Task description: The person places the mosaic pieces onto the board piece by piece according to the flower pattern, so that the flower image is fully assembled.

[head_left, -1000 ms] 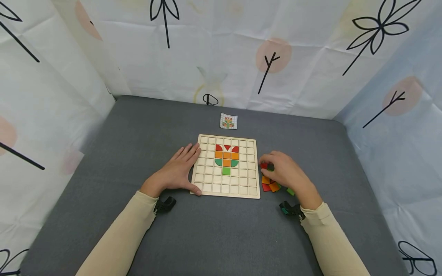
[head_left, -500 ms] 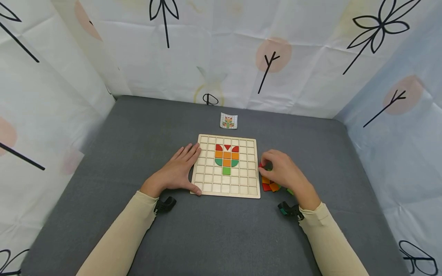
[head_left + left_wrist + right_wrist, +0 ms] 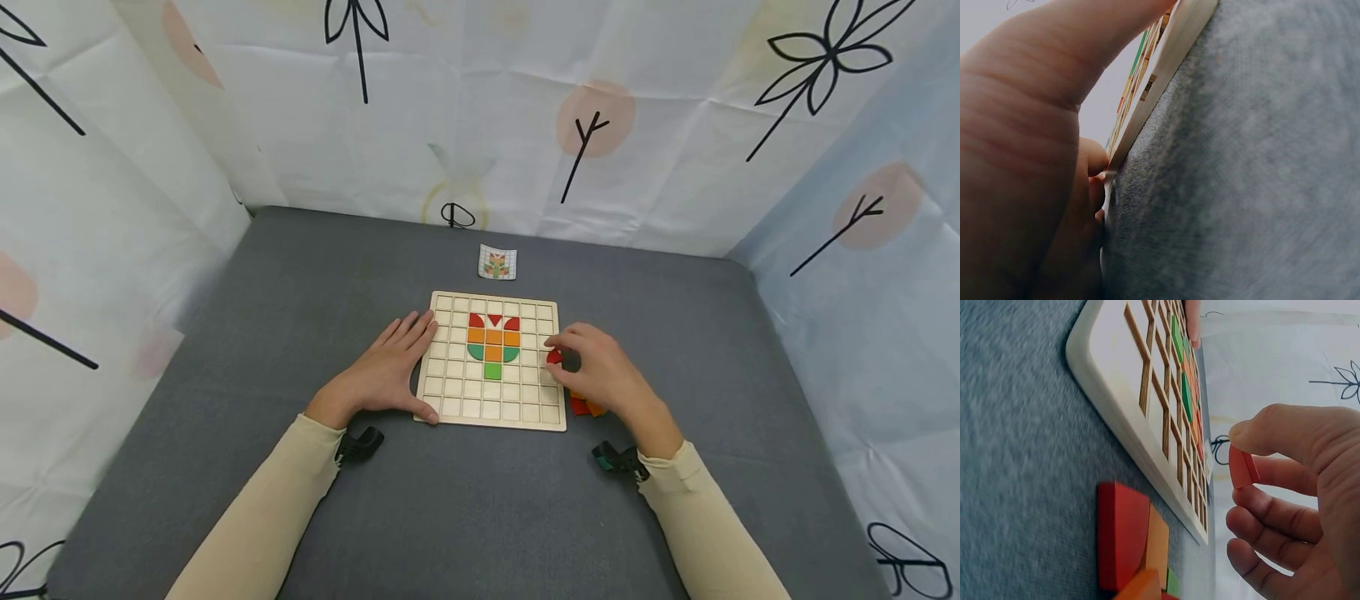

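Observation:
A wooden grid board [image 3: 457, 388] lies on the grey table, with coloured tiles set in its middle cells. Red tiles [image 3: 512, 323] form the top, orange squares [image 3: 493, 337] sit below, then dark green rounded tiles [image 3: 511, 354] flank an orange one above a light green square [image 3: 492, 371]. My left hand [image 3: 386, 371] rests spread along the board's left edge, thumb at the near left corner. Over the board's right edge, my right hand [image 3: 603, 367] pinches a small red tile [image 3: 1243, 467] between thumb and index finger, raised clear of the board in the right wrist view.
A pile of loose red, orange and green tiles, with a red one [image 3: 1121, 534] in front, lies beside the board's right edge, partly under my right hand. Behind the board lies a small printed card [image 3: 497, 262]. Patterned white cloth [image 3: 495, 125] hangs around the table.
My right hand has lifted from the tile pile and moved left to the board's right edge, carrying the red tile. My left hand stays where it was.

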Motion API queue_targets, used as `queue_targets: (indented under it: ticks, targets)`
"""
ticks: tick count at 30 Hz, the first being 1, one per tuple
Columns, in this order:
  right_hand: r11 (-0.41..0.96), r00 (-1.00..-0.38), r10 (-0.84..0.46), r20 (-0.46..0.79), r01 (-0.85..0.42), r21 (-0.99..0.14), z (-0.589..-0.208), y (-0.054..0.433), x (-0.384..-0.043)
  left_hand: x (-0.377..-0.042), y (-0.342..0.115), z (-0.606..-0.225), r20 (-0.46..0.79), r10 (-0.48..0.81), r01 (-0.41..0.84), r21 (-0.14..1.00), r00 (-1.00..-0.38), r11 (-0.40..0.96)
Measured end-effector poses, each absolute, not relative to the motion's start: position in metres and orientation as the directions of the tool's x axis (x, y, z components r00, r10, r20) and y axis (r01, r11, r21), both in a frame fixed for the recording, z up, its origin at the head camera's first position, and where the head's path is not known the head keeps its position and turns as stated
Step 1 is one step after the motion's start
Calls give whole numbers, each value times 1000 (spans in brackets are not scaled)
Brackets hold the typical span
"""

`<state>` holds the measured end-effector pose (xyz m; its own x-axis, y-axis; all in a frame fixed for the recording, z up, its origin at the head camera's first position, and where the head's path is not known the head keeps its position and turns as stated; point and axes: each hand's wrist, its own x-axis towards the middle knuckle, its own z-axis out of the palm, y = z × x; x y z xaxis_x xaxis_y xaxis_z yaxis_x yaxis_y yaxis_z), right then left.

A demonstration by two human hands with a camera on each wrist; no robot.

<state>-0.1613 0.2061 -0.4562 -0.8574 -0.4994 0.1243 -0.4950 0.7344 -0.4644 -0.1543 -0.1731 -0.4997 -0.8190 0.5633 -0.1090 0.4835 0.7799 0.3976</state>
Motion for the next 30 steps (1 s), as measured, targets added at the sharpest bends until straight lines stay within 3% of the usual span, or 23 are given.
queue_targets:
  ticks: [16, 24, 30]
  targets:
    - [677, -824, -522, 220, -558, -480, -460, 192, -160, -153, -173, -497, -109, 567, 487, 397, -816, 778]
    - [609, -768, -570, 292, -633, -478, -465, 181, -161, -153, -173, -497, -107, 567, 488, 397, -817, 777]
    - [599, -761, -588, 275, -637, -485, -464, 172, -160, -153, -173, -496, -108, 569, 489, 396, -816, 777]
